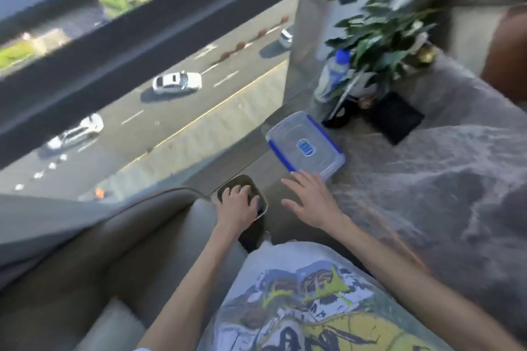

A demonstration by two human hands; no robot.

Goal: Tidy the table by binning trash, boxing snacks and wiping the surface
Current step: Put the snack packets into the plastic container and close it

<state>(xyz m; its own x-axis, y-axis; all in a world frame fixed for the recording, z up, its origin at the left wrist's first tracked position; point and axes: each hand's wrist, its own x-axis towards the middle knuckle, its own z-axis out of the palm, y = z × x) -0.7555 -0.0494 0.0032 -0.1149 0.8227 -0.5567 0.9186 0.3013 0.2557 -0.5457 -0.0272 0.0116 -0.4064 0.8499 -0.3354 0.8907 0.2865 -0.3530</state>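
The left hand (237, 202) reaches down with curled fingers over the mouth of a small dark bin (262, 196); whether its grip holds anything cannot be told. The right hand (309, 199) hovers palm down, fingers spread wide, empty. Just beyond its fingertips lies a clear plastic box (305, 146) with blue latches and a closed lid. Farther past it stand a bottle (333, 74) and a leafy plant (382, 37).

Colours by the window ledge

Clear box (305, 143), blue clips and label; beside it white bottle (332, 74) with blue cap, green plant (382, 37), black mat (397, 118).
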